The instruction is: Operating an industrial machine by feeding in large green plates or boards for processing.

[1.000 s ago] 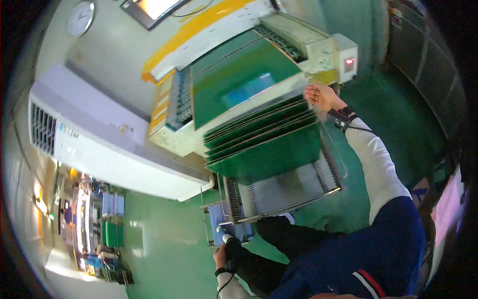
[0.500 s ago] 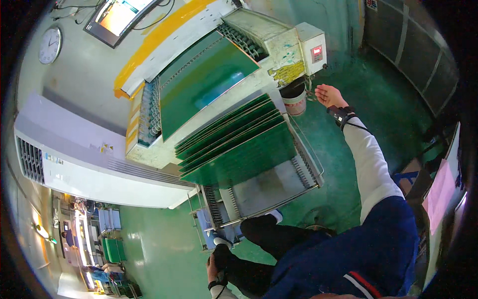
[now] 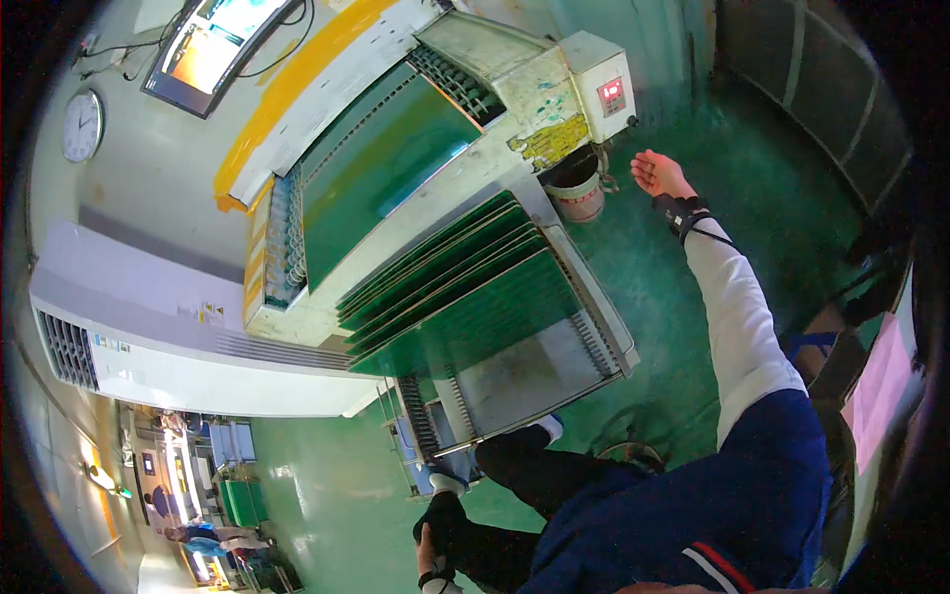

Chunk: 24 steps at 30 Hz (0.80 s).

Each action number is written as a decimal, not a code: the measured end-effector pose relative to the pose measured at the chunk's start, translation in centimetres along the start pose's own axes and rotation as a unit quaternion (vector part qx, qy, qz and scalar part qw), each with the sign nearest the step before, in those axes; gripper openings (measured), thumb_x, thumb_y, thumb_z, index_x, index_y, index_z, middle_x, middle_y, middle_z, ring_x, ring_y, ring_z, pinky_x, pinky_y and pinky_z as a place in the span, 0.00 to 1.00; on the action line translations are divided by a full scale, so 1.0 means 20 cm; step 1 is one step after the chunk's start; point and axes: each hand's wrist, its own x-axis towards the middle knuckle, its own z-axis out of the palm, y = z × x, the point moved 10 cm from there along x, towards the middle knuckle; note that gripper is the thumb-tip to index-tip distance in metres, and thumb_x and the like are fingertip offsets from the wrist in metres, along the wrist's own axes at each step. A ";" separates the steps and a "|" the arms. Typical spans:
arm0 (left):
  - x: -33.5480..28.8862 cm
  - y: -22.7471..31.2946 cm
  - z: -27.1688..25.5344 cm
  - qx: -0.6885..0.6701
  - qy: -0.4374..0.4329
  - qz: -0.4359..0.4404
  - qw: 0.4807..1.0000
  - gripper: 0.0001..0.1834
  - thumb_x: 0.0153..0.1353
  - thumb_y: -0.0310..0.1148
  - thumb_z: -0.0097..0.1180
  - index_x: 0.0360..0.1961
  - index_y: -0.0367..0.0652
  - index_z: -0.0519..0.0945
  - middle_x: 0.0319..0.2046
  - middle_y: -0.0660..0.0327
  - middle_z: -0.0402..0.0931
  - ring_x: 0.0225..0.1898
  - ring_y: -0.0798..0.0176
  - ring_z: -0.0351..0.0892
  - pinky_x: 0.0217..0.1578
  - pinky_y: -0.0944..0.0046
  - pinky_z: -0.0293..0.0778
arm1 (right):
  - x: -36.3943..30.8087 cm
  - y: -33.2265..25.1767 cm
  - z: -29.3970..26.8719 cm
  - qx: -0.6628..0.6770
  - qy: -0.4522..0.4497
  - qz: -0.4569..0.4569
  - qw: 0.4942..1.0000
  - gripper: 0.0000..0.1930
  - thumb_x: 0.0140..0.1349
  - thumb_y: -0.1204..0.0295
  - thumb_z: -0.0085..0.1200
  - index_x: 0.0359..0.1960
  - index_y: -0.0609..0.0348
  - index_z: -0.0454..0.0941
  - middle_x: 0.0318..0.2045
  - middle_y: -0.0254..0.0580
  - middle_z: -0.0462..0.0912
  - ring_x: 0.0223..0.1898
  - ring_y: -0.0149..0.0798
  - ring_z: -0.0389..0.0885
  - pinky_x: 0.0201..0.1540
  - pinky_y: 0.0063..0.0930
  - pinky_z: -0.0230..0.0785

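Observation:
My right hand [image 3: 661,176] is stretched out at the right, empty, its fingers loosely bent and apart, with a dark strap on the wrist. Left of it stands a pale bucket [image 3: 582,201] under the machine's corner. My left hand [image 3: 427,556] rests against my bent knee; part of its fingers is hidden. Before me, several thin green panels [image 3: 475,312] lean side by side in a metal rack [image 3: 529,381] with slotted rails. Beyond them, one large green panel [image 3: 381,168] lies on the rollers of a machine [image 3: 539,94].
A control box [image 3: 600,84] with a red display sits on the machine's right end. A tall white cabinet-like unit [image 3: 198,361] borders the rack's left side. A screen [image 3: 213,49] and a round clock [image 3: 83,126] hang on the wall. At far left a person [image 3: 203,540] is visible.
The view has tilted slightly, shifting the machine leftward. My right hand has moved a little farther from the bucket. My left hand stays at the knee.

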 end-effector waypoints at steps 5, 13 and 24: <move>0.00 -0.03 0.01 0.015 0.044 -0.027 0.999 0.50 0.48 0.59 0.66 0.60 0.30 0.62 0.49 0.46 0.74 0.45 0.51 0.79 0.37 0.56 0.80 | 0.09 -0.10 -0.08 -0.016 0.012 -0.020 1.000 0.14 0.65 0.59 0.51 0.43 0.56 0.74 0.34 0.35 0.82 0.31 0.35 0.79 0.32 0.28 0.73; -0.12 -0.06 0.03 -0.077 -0.007 -0.004 0.997 0.41 0.52 0.57 0.64 0.52 0.28 0.72 0.42 0.49 0.79 0.38 0.55 0.81 0.36 0.57 0.80 | 0.16 -0.27 0.01 -0.087 0.056 -0.105 0.989 0.18 0.61 0.65 0.57 0.51 0.53 0.71 0.37 0.34 0.77 0.32 0.34 0.77 0.31 0.33 0.70; -0.21 -0.20 -0.19 0.025 0.081 -0.079 0.993 0.30 0.61 0.52 0.56 0.55 0.37 0.75 0.49 0.58 0.78 0.50 0.56 0.77 0.51 0.57 0.74 | 0.35 -0.38 -0.07 -0.229 0.130 -0.181 0.947 0.32 0.56 0.65 0.61 0.61 0.56 0.64 0.36 0.38 0.77 0.29 0.34 0.76 0.28 0.31 0.70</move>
